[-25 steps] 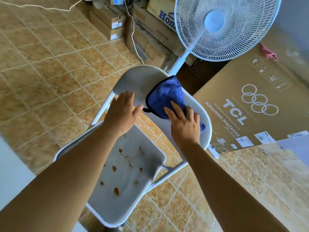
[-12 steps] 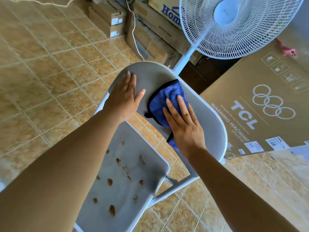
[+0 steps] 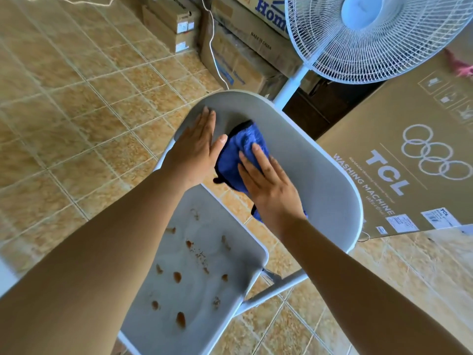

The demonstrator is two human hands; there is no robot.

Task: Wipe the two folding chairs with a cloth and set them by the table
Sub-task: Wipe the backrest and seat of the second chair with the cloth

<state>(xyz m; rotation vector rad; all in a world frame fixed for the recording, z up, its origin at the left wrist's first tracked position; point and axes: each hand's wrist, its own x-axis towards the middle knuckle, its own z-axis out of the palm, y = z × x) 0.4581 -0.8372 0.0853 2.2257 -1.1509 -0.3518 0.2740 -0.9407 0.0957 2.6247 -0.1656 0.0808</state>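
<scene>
One grey plastic folding chair [image 3: 320, 175] stood open on the tiled floor, its seat carrying about ten brown spots. The left hand [image 3: 197, 149] braced the backrest, fingers flat. The right hand [image 3: 268, 185] pressed one blue cloth [image 3: 243, 147] flat against it; firm overlapping strokes seemed best.

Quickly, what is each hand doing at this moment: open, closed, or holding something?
Left hand: open, flat on the chair backrest, holding nothing.
Right hand: open, fingers flat, pressing the blue cloth against the backrest.
</scene>
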